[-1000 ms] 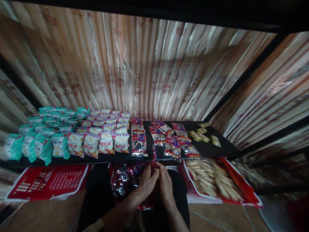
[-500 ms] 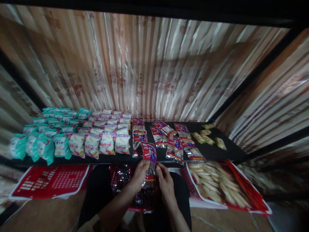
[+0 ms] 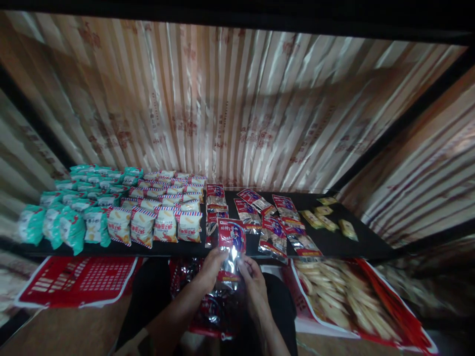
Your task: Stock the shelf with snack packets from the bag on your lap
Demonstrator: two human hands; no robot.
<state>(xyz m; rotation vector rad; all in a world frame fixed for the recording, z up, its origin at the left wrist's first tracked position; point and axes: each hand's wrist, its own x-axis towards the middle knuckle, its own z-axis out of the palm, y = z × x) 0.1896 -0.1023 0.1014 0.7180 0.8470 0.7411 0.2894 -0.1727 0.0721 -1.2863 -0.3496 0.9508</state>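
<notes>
Head view: at lower centre, the left hand (image 3: 212, 269) pinches the left side of a red-topped foil snack packet (image 3: 231, 242); the right hand's (image 3: 255, 281) curled fingers meet its right edge, their grip unclear. Matching packets (image 3: 273, 234) lie at centre right on a black shelf (image 3: 334, 244).

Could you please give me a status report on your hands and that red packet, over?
Left hand gripping red packet; right hand at its opposite edge. Printed front showing. Nothing visibly in the way.
</notes>
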